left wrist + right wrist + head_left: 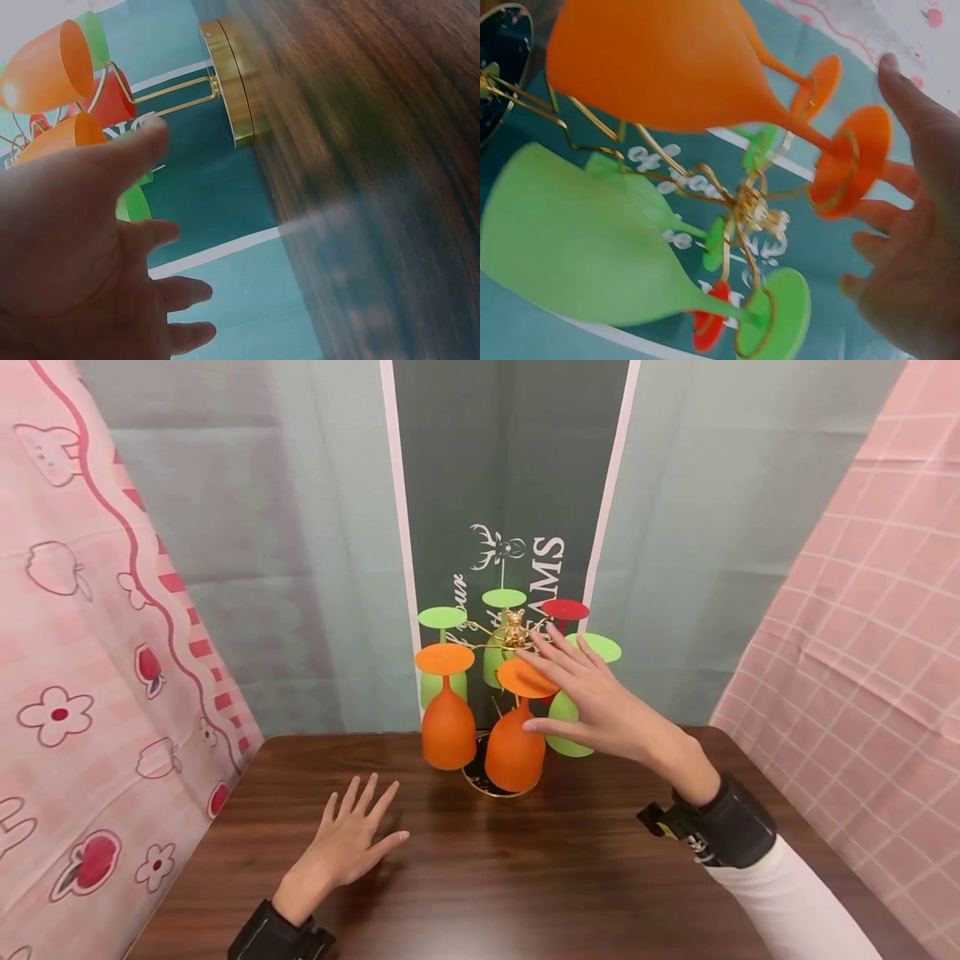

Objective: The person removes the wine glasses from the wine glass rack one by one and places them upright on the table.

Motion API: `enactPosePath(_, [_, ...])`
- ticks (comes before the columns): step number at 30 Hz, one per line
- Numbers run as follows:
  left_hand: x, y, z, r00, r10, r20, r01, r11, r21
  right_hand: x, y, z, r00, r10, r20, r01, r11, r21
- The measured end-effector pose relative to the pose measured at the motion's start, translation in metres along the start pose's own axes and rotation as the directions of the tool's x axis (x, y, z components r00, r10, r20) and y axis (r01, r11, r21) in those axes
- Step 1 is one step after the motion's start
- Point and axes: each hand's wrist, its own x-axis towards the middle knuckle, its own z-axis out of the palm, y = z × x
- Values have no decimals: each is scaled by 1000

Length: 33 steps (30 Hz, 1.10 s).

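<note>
Orange, green and red goblets hang upside down by their feet on a gold wire rack with a small bear figure (514, 631) on top. My right hand (603, 706) is raised at the rack's right side, fingers spread and straight, beside the foot of the front orange goblet (516, 750). In the right wrist view that orange goblet (660, 67) sits in its wire loop, close to my fingers. A green goblet (570, 727) hangs just behind this hand. My left hand (348, 839) is low over the table at front left, fingers spread, holding nothing.
The rack's round black base with a gold rim (476, 772) stands toward the back of the dark wooden table (525, 893). A second orange goblet (448, 731) hangs at the front left. Curtains (315, 568) close off the back; pink cloths (847, 635) hang at both sides.
</note>
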Motion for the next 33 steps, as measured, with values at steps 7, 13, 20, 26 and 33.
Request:
enactPosePath(7, [2, 5, 0, 999, 22, 25, -22, 1000, -3, 2, -2, 18, 988, -112, -105, 109, 994, -31])
enactPosePath(13, [0, 6, -3, 998, -1, 57, 2, 1000, -21, 7, -7, 24, 982, -127, -137, 116, 990, -84])
enactPosePath(20, [-3, 7, -6, 998, 3, 61, -2, 1000, -9, 13, -15, 29, 983, -114, -143, 96, 987, -128])
enactPosePath(26, [-2, 10, -7, 998, 8, 60, -8, 1000, -1, 16, -19, 33, 981, -97, -168, 70, 985, -156])
enactPosePath(33, [-3, 8, -4, 998, 0, 59, -1, 1000, 6, 17, -20, 38, 975, -106, -195, 74, 984, -164])
